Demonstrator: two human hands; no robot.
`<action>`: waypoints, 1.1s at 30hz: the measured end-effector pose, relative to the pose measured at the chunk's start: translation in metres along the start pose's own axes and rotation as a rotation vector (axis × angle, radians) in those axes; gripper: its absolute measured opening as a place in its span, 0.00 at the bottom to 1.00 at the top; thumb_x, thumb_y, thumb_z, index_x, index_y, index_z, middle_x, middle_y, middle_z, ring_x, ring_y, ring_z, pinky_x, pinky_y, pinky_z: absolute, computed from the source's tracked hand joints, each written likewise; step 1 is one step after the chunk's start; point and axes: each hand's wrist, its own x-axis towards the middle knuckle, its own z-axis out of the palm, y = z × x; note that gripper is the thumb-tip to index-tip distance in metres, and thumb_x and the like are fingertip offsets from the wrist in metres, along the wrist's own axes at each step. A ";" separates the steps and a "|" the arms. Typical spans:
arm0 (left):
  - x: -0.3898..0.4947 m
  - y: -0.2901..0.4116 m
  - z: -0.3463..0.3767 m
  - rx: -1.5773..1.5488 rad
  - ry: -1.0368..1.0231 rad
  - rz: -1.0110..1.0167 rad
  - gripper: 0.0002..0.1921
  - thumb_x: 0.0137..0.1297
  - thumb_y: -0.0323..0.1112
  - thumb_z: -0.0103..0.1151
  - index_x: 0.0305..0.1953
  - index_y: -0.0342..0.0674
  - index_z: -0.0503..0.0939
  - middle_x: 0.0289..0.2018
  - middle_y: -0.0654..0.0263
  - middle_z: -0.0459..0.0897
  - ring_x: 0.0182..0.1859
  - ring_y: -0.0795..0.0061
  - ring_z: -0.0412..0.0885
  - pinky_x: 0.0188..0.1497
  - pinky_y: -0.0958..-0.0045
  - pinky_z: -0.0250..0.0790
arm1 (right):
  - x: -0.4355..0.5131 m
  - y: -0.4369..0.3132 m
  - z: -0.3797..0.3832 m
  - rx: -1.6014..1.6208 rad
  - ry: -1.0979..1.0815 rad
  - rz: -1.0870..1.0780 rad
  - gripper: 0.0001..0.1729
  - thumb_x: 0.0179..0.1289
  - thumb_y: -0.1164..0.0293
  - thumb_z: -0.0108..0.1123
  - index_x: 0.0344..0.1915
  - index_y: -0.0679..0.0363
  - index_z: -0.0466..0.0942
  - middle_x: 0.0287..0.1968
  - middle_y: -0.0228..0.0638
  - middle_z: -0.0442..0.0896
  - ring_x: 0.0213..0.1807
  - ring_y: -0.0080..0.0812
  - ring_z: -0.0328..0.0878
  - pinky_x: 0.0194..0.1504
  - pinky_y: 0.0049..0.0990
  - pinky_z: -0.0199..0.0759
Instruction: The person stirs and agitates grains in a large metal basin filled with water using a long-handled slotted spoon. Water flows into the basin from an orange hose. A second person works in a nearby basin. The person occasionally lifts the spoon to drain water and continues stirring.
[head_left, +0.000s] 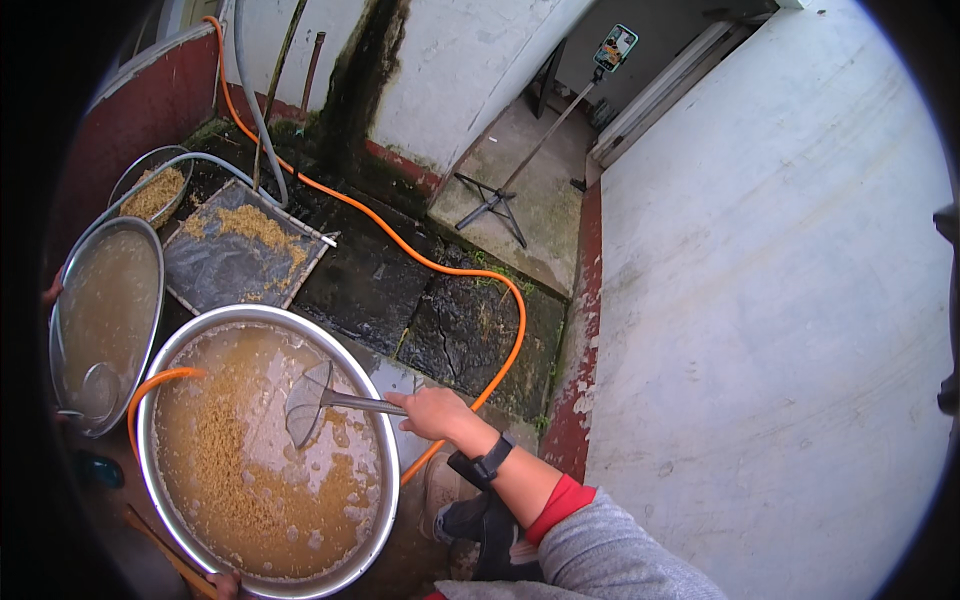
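Observation:
My right hand (431, 412) grips the metal handle of a wire-mesh skimmer (306, 405). The skimmer's mesh is over the right half of a large round metal basin (386, 480); I cannot tell whether it touches the water. Cloudy brown water fills the basin, with yellowish grain (225, 450) and patches of foam on it. At the basin's near rim, at the bottom edge of the view, my left hand (225, 583) shows only its fingers, closed on the rim. The end of an orange hose (169, 373) hangs over the left rim into the basin.
Another person's hand (54, 289) is beside a second metal basin (109, 292) of cloudy water holding a strainer (99, 388). Behind lie a framed screen (214, 266) with wet grain and a basket (154, 196). The hose crosses the wet paving. A phone tripod (495, 201) stands by the doorway.

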 end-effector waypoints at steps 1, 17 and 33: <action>-0.001 0.000 -0.001 -0.002 0.003 0.002 0.28 0.56 0.28 0.52 0.55 0.45 0.50 0.51 0.45 0.70 0.39 0.41 0.78 0.23 0.43 0.72 | 0.000 0.000 0.000 0.002 0.009 -0.002 0.30 0.59 0.61 0.62 0.62 0.49 0.69 0.35 0.45 0.84 0.38 0.48 0.82 0.39 0.42 0.75; 0.004 -0.003 0.001 0.015 0.007 0.007 0.27 0.57 0.29 0.52 0.55 0.44 0.52 0.51 0.45 0.70 0.39 0.42 0.78 0.25 0.44 0.71 | 0.000 0.001 -0.001 0.022 -0.001 -0.004 0.31 0.57 0.65 0.63 0.62 0.49 0.69 0.36 0.45 0.84 0.39 0.47 0.82 0.39 0.42 0.75; 0.006 0.001 0.003 0.039 0.026 0.014 0.26 0.57 0.31 0.52 0.55 0.44 0.53 0.51 0.46 0.71 0.40 0.43 0.78 0.28 0.44 0.70 | -0.001 0.000 -0.001 0.023 -0.002 0.002 0.30 0.58 0.62 0.62 0.62 0.48 0.69 0.37 0.44 0.84 0.40 0.47 0.81 0.39 0.42 0.75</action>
